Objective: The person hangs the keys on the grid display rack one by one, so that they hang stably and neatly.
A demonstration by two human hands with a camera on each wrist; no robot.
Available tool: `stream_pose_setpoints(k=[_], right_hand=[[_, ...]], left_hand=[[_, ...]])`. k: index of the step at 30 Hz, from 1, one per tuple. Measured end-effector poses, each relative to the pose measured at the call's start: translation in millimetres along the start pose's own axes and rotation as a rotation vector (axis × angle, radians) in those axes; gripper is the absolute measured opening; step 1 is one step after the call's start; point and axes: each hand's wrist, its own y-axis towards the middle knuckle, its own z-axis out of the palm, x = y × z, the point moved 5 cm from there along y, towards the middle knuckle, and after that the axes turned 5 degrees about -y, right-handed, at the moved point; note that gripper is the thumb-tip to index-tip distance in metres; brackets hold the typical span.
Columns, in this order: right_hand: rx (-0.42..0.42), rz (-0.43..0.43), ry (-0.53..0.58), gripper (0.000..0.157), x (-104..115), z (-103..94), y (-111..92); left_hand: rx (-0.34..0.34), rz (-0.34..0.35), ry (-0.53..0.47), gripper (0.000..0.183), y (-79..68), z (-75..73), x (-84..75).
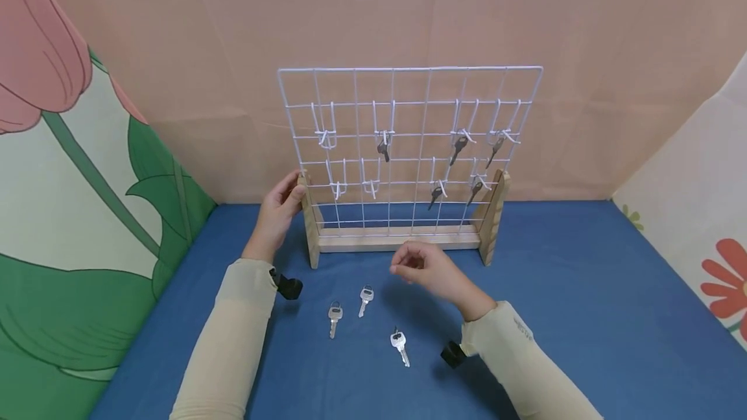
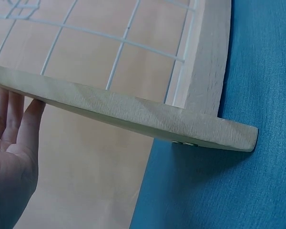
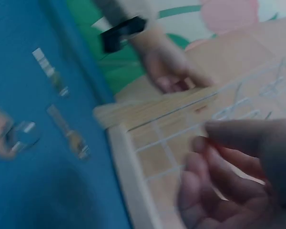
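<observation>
1. Here's our rack, a white wire grid in a wooden stand, upright towards the back of the table. We count five hanging keys on its white hooks: three in the upper row, two in the lower row at the right.
2. Down in front, we have three loose keys flat on the cloth: the left key, the far key just beside it, and the near key, closest to the person. All three point their blades roughly our way.
3. Over to the left hand, and it's touching! Fingers fairly straight, tips against the outer side of the left post, near its top.
4. And the right hand hangs above the cloth, just in front of the base bar, fingers loosely curled, thumb close to the forefinger. Its own wrist view is blurred, so we can't tell whether those two tips meet.
5. Pale sleeves cover both arms, with a black device at each wrist.
6. Under it all, we see a blue cloth, the arms throwing soft shadows across it.
7. Round the edges: a creased tan backdrop, a big pink flower with green leaves on our left, a red flower on our right.
</observation>
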Motion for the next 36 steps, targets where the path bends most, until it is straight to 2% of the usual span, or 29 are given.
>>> stream_pose_setpoints(k=[3,6,12,18,36], right_hand=[[0.161,-0.015,-0.082,0.005,-13.8,10.5,-6.2],[0.288,-0.022,-0.118,0.006,-23.9,18.3,-12.0],[0.407,-0.032,-0.101,0.010,-34.8,27.6,-19.7],[0.448,-0.008,-0.140,0.013,-40.4,36.0,-21.5],[0.439,-0.049,-0.180,0.012,-36.6,41.8,-24.6]], left_hand=[[0.000,-0.008,0.014,0.062,0.0,0.1,1.1],[-0.002,-0.009,0.021,0.062,0.8,-0.1,1.9],[-0.002,-0.006,0.018,0.062,1.9,1.6,1.2],[-0.006,-0.012,0.017,0.061,0.6,0.2,2.0],[-0.008,-0.010,0.025,0.063,0.6,0.2,2.5]])
